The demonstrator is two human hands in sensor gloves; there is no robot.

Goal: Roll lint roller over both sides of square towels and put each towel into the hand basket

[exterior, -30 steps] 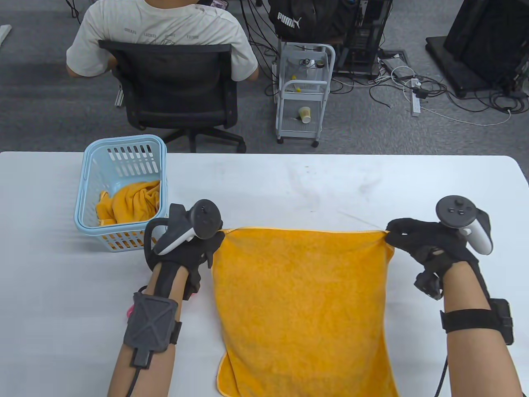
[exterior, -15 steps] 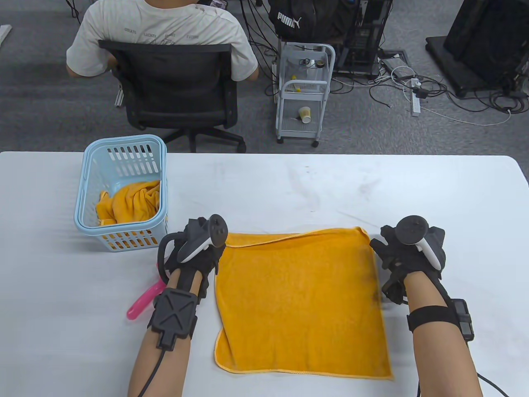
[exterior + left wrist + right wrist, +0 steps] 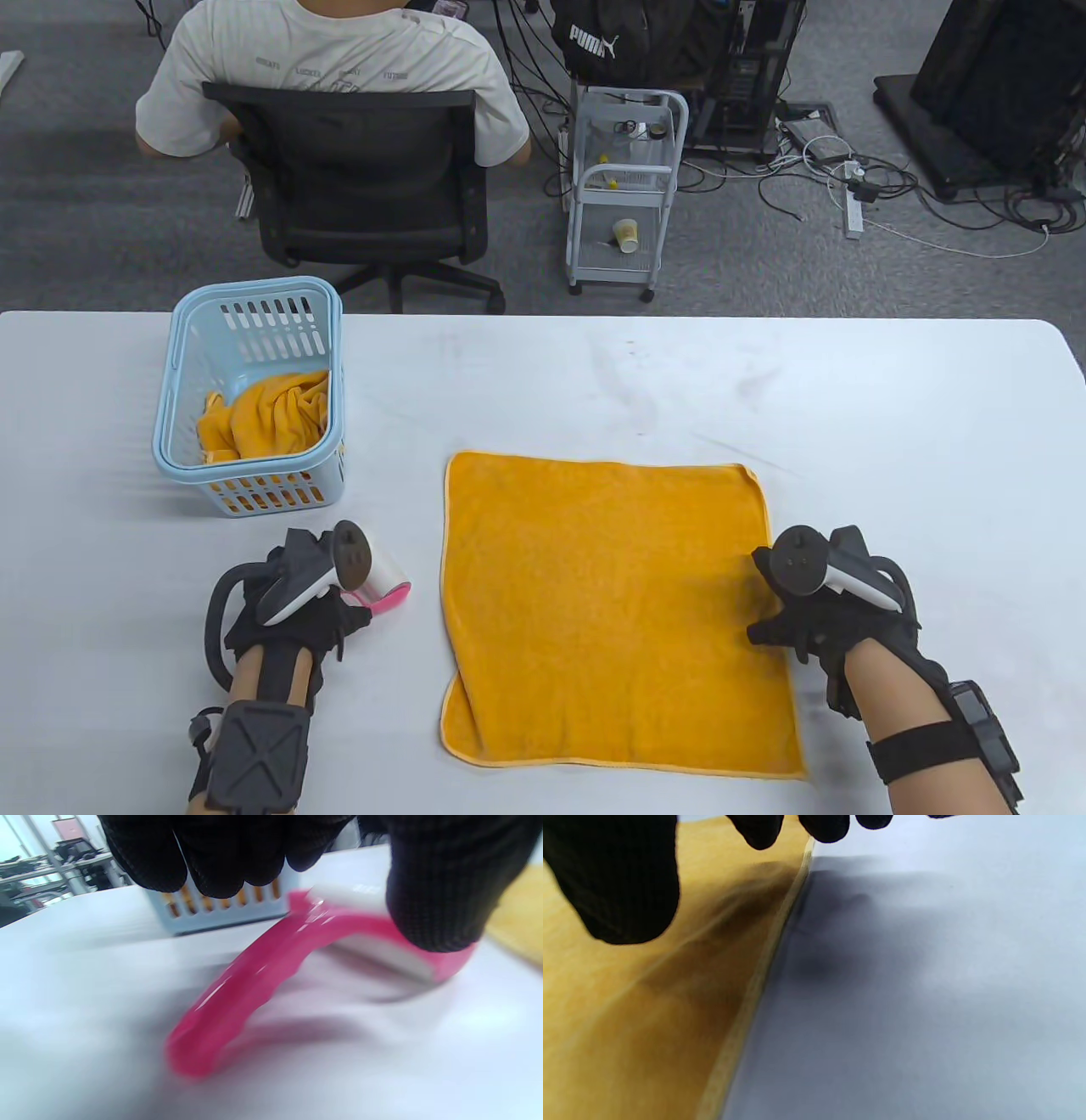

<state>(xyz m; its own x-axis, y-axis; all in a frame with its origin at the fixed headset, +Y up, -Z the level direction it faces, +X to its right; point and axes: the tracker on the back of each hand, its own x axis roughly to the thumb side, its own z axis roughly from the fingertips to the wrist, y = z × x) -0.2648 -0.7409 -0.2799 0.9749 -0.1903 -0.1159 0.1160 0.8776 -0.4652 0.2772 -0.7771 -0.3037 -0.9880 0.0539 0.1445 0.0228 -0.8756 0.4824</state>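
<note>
Towel (image 3: 611,611) flat on the counter (image 3: 891,407), near its front edge.
Left hand (image 3: 293,607) pinches the pink lint roller (image 3: 382,590) left of it; right hand (image 3: 814,615), fingers relaxed, hangs over its right edge; basket (image 3: 182,382) holds another towel (image 3: 267,416) near the left edge.

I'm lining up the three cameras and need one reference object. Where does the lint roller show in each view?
Table view: the lint roller lies lower left, under the left hand, left of the flat orange towel.
Left wrist view: centre, pink handle running lower left, white roll under the fingers.
Right wrist view: not in it.
Shared landmark: the orange towel's edge appears in all three.
</note>
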